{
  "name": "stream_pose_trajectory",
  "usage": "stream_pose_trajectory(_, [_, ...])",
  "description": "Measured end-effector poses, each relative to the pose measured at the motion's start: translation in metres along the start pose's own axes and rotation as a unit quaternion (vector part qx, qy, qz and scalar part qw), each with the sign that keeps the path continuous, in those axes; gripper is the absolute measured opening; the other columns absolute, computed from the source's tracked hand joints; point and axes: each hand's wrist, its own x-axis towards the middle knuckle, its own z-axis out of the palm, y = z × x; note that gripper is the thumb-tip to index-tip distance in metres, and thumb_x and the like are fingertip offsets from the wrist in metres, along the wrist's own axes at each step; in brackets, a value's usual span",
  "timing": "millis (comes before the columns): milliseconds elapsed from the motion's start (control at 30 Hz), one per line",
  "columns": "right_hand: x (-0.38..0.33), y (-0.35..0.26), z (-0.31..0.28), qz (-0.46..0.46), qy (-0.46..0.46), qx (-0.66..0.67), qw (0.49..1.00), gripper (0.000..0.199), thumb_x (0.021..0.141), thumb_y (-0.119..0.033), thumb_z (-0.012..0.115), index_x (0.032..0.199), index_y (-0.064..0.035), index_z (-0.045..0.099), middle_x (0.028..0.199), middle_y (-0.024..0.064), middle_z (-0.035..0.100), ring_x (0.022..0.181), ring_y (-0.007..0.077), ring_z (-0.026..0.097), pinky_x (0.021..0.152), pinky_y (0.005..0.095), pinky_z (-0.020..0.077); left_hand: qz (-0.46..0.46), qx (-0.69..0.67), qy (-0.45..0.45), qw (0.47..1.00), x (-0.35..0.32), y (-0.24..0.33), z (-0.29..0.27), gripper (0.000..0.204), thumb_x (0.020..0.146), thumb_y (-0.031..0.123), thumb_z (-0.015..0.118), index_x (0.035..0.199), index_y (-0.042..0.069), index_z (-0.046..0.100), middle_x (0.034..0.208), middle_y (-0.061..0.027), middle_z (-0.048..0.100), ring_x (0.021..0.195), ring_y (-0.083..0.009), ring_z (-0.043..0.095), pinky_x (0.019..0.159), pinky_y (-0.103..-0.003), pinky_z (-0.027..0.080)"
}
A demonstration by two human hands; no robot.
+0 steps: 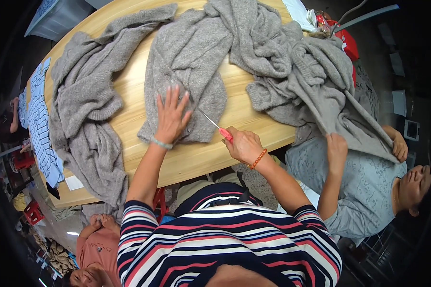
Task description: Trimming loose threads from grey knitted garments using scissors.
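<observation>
"One container, or several?"

"One is clear: a pale plastic tub [57, 23] beyond the upper-left edge of the desk [133, 91], with what looks like blue cloth [47, 5] inside. Something red [348, 45], bag or bin, I cannot tell, stands past the upper right."

"And the surface?"

"Pale wood grain. From the left: blue striped cloth [42, 126], a rumpled grey knit [81, 86], then the middle knit [184, 57]. The wearer's left hand [172, 115] lies on that one, fingers spread; the right hand [246, 146] curls around the red handle of a thin metal tool [225, 134]. Farther right, grey knitwear [266, 50] is heaped."

"Around the room?"

"A red stool [33, 212] at far left, a person in a salmon shirt [99, 248] with hands together, and, at right, a co-worker [357, 179] holding grey cloth [352, 124] taut."
</observation>
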Motion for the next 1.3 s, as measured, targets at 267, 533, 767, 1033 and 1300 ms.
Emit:
stream_pose_trajectory(267, [-0.014, 0.006, 0.013, -0.038, -0.034, -0.023, 0.998, 0.027, 0.091, -0.03, 0.064, 0.104, -0.007, 0.062, 0.079, 0.0225, 0.068, 0.078, 0.0425, 0.068, 0.073, 0.0526, 0.052, 0.004, -0.023, -0.1, 0.995, -0.065, 0.009, 0.014, 0.067, 0.089, 0.032, 0.066, 0.149, 0.012, 0.042, 0.161, -0.01, 0.028, 0.15, -0.0333, 0.022, 0.119, -0.06, 0.012])
stream_pose_trajectory(533, [-0.03, 0.008, 0.014, -0.063, -0.047, -0.041, 0.996, 0.026, 0.088, -0.029, 0.064, 0.095, -0.004, 0.065, 0.076, 0.0218, 0.069, 0.076, 0.0388, 0.069, 0.071, 0.0488, 0.0537, 0.001, -0.006, -0.073, 0.997, -0.06, 0.007, 0.03, 0.064, 0.092, 0.032, 0.063, 0.149, 0.013, 0.041, 0.162, -0.0082, 0.028, 0.151, -0.0331, 0.02, 0.118, -0.061, 0.012])
stream_pose_trajectory(767, [-0.03, 0.016, 0.017, -0.082, -0.079, -0.065, 0.991, 0.028, 0.09, -0.032, 0.063, 0.101, -0.0062, 0.065, 0.078, 0.0215, 0.069, 0.078, 0.0408, 0.068, 0.072, 0.0501, 0.0527, -0.024, -0.029, -0.067, 0.997, -0.064, 0.012, 0.033, 0.063, 0.092, 0.029, 0.063, 0.149, 0.015, 0.042, 0.162, -0.0073, 0.028, 0.151, -0.0334, 0.019, 0.117, -0.063, 0.012])
stream_pose_trajectory(1033, [-0.034, 0.002, 0.0, -0.055, -0.06, -0.048, 0.996, 0.028, 0.088, -0.031, 0.064, 0.1, -0.0054, 0.066, 0.079, 0.0226, 0.069, 0.079, 0.0409, 0.069, 0.074, 0.05, 0.0536, -0.029, -0.044, -0.051, 0.997, -0.064, 0.013, 0.033, 0.061, 0.091, 0.024, 0.064, 0.148, 0.016, 0.044, 0.162, -0.0061, 0.029, 0.151, -0.0323, 0.019, 0.117, -0.063, 0.015])
stream_pose_trajectory(1300, [-0.036, 0.003, -0.006, -0.055, -0.021, -0.041, 0.997, 0.026, 0.09, -0.028, 0.062, 0.094, -0.0028, 0.063, 0.077, 0.0236, 0.069, 0.077, 0.0411, 0.069, 0.071, 0.0499, 0.0535, -0.033, -0.065, -0.028, 0.997, -0.069, 0.01, 0.038, 0.056, 0.093, 0.025, 0.063, 0.146, 0.017, 0.047, 0.161, -0.0046, 0.03, 0.151, -0.0332, 0.02, 0.116, -0.064, 0.017])
